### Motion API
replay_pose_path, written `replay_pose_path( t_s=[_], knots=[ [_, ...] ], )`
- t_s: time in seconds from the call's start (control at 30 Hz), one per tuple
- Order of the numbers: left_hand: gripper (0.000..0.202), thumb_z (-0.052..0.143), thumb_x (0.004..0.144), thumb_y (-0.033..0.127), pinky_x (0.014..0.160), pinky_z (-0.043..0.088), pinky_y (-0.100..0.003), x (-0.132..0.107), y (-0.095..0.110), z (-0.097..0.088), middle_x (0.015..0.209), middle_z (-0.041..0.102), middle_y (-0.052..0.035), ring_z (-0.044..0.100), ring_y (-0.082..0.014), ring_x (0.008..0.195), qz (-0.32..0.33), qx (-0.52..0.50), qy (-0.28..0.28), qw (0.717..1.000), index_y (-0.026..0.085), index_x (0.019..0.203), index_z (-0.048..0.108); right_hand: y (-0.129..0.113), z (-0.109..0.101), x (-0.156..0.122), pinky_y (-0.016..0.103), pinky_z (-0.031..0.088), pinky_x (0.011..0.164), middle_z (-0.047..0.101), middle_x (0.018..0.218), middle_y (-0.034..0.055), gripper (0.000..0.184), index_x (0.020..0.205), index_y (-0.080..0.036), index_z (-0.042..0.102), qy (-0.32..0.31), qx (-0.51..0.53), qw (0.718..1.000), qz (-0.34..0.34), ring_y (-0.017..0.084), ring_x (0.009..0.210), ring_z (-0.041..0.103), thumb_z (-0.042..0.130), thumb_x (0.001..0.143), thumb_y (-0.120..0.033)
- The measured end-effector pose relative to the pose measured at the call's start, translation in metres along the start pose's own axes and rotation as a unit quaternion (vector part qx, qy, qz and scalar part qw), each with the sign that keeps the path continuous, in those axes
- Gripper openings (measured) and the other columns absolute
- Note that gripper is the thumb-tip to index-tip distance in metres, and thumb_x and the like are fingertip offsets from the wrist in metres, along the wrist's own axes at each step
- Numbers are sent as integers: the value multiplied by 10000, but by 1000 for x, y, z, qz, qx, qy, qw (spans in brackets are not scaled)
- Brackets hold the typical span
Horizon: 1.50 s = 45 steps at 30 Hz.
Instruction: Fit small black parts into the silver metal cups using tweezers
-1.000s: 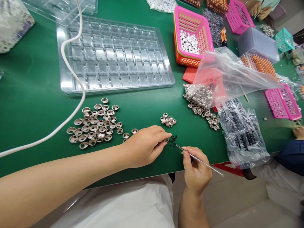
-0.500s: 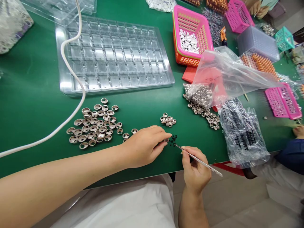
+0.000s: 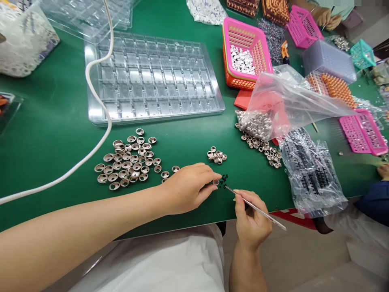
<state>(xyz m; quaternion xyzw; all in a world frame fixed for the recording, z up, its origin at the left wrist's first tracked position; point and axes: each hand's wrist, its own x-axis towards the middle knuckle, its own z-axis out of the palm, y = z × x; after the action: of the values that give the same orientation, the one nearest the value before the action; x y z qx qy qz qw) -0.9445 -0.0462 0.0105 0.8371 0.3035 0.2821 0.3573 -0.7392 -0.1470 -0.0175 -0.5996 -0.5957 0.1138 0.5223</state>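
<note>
- While the left hand (image 3: 188, 189) pinches a small metal cup (image 3: 215, 182) between finger and thumb, the right hand (image 3: 253, 223) has its grip clamped on a slim metal tool (image 3: 258, 209), tip at loose black bits (image 3: 224, 177).
- Position: pinched cup is low at the counter (image 3: 179, 140), just beside the bits.
- Progress, judged: held cup looks unfinished. More cups lie in a large pile (image 3: 123, 165) at left and a small cluster (image 3: 216, 155) beyond the fingers; which are finished, cannot tell.
- Edges: counter's near edge runs close below the left hand; tool's rear end shows past it.
- Room: green surface separates cluster from clear tray (image 3: 158, 79). Left forearm borders the large pile; a bag of black parts (image 3: 317, 174) lies right of the right hand.
</note>
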Motion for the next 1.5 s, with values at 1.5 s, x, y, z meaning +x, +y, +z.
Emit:
replay_pose_path(
  t_s=[1.5],
  knots=[
    [216,550,975,169,758,558,-308,-6,11,3,934,750,-92,660,-191,856,34,-128,-23,991,155,1160,662,-38,-14,4,350,632,669,752,965,54,375,1156,-220,618,-76,-22,991,-110,184,834,731,681,845,-18]
  ],
)
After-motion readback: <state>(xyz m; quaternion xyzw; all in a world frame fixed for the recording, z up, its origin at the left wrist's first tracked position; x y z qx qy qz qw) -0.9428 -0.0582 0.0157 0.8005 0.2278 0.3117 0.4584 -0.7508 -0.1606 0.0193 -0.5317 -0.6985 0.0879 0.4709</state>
